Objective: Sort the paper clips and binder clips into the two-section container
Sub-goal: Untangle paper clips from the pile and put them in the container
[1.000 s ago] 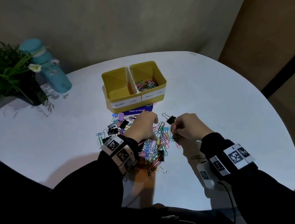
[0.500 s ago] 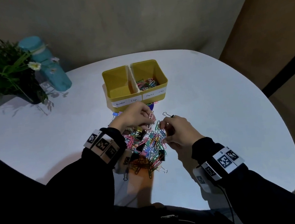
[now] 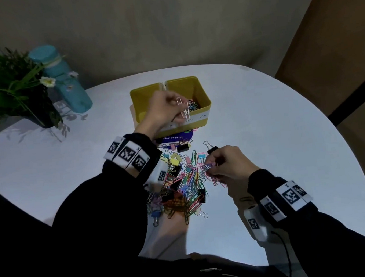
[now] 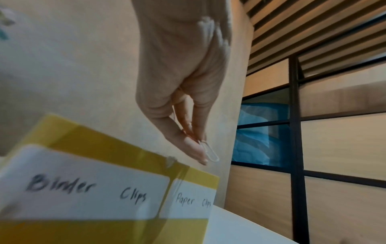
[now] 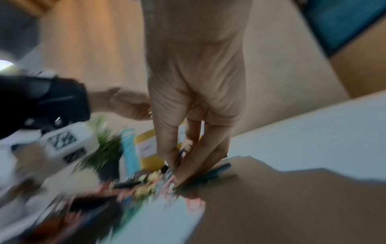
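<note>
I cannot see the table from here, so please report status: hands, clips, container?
Left hand pinches paper clips over yellow container. Right hand picks at clip pile. Nothing blocks the container.

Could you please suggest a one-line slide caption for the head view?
Left hand carries paper clips over the yellow container; right hand picks from the pile.

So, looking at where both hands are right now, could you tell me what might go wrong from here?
1. The left hand holds white paper clips near the divider of the yellow container; released early, they may land on the binder-clip side.
2. The right hand pinches clips from the tangled pile; linked ones, or a binder clip, may come along.
</note>
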The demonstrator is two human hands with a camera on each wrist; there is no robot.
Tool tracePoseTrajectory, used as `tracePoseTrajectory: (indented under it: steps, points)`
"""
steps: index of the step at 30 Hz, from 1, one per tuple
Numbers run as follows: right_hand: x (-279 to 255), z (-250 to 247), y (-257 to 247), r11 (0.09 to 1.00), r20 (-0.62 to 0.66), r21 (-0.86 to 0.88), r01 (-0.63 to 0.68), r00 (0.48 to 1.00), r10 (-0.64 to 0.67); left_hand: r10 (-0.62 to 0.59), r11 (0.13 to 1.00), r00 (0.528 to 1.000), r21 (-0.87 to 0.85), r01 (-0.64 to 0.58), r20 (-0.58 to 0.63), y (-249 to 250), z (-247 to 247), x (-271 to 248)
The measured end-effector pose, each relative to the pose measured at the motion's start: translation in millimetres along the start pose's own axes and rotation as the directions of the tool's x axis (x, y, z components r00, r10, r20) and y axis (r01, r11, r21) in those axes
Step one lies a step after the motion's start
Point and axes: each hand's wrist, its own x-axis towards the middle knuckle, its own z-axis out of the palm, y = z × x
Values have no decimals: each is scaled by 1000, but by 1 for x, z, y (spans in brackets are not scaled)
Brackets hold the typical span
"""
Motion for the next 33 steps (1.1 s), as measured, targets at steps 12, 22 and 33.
tracePoseTrajectory:
  steps: [12, 22, 33]
  points:
    - [-5, -67, -33, 776, 59, 628, -65, 998, 36, 141, 949, 987, 293, -113, -78, 10, 22, 51]
    - [76, -81, -93, 925, -480, 289, 248, 873, -84, 229, 970, 954, 124, -207, -194, 7, -11, 1]
    - [66, -44, -87, 801, -409, -554, 229, 762, -501, 49, 833, 997, 553, -10, -55, -56, -47, -80]
